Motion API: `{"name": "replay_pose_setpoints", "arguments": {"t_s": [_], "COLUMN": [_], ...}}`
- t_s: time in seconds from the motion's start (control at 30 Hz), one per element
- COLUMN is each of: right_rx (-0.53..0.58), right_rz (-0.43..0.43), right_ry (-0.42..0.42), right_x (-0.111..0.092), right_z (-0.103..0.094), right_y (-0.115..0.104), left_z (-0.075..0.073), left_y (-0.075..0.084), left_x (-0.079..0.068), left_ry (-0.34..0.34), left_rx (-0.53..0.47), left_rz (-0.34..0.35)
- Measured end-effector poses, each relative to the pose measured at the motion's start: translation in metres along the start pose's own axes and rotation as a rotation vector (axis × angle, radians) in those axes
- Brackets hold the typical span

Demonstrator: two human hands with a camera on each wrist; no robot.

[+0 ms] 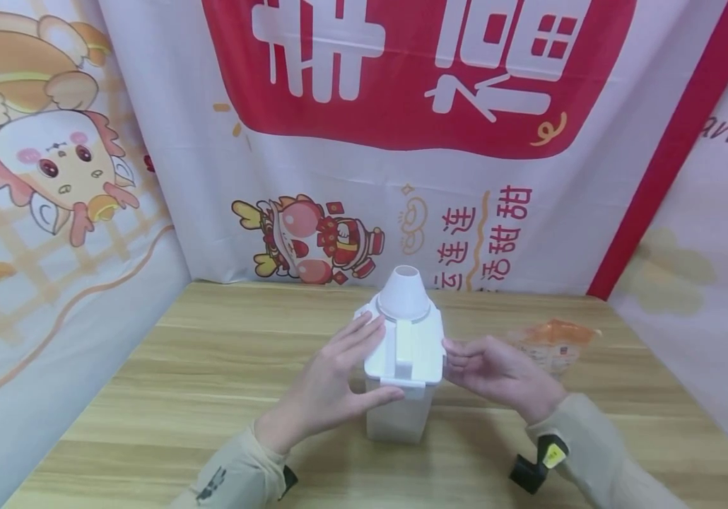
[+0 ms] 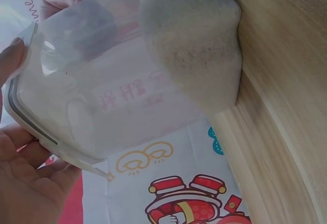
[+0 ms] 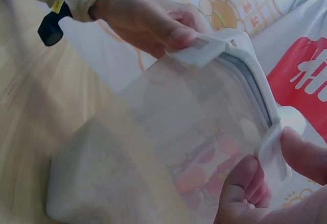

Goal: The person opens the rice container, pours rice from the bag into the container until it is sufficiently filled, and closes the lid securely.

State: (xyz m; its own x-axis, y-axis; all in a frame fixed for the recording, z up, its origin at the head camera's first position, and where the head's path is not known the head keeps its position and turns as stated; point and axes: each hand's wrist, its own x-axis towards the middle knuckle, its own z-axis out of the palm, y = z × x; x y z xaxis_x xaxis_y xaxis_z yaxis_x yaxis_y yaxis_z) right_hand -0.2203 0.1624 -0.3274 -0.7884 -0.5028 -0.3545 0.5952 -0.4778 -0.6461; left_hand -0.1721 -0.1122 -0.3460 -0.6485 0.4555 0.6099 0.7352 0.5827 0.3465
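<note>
A translucent plastic storage container point(image 1: 398, 418) stands upright on the table, pale grain point(image 2: 199, 45) filling its lower part. Its white lid point(image 1: 427, 357) bears a cone-shaped white cap point(image 1: 404, 291). My left hand point(image 1: 338, 378) grips the lid's near left corner, thumb at the front latch point(image 3: 199, 51) and fingers along the left edge. That front latch juts outward under the thumb in the right wrist view. On the opposite side, my right hand point(image 1: 497, 371) pinches the side latch point(image 3: 269, 145) between thumb and curled fingers. Part of the right hand is hidden behind the container in the left wrist view.
Behind my right forearm lies an orange and clear plastic packet point(image 1: 558, 343). The wood-grain table point(image 1: 230, 353) extends to both sides. Printed cloth point(image 1: 338, 170) hangs along its back edge, with more cloth at the left and right.
</note>
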Motion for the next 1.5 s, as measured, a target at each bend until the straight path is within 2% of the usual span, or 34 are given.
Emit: {"name": "replay_pose_setpoints", "arguments": {"t_s": [0.2,0.37,0.67,0.97,1.13,1.5], "right_rx": [-0.294,-0.457,-0.627,-0.821,-0.86,-0.84], "right_rz": [-0.099,-0.108,-0.094,-0.146,-0.145,-0.121], "right_ry": [0.155,0.21,0.295,0.342,0.344,0.33], "right_x": [-0.008,-0.011,-0.012,-0.016,-0.015,-0.015], "right_z": [0.011,0.017,0.024,0.035,0.041,0.042], "right_y": [-0.007,-0.01,-0.018,-0.023,-0.024,-0.024], "left_z": [-0.001,0.001,0.003,0.004,0.002,-0.001], "left_y": [0.001,0.001,0.002,0.003,0.001,-0.002], "left_x": [0.001,0.0,0.001,0.001,0.001,-0.001], "left_ry": [-0.001,0.0,-0.007,-0.007,0.007,-0.007], "left_rx": [0.025,0.032,0.012,0.002,-0.012,-0.003], "left_rz": [0.014,0.013,0.0,-0.001,-0.001,-0.002]}}
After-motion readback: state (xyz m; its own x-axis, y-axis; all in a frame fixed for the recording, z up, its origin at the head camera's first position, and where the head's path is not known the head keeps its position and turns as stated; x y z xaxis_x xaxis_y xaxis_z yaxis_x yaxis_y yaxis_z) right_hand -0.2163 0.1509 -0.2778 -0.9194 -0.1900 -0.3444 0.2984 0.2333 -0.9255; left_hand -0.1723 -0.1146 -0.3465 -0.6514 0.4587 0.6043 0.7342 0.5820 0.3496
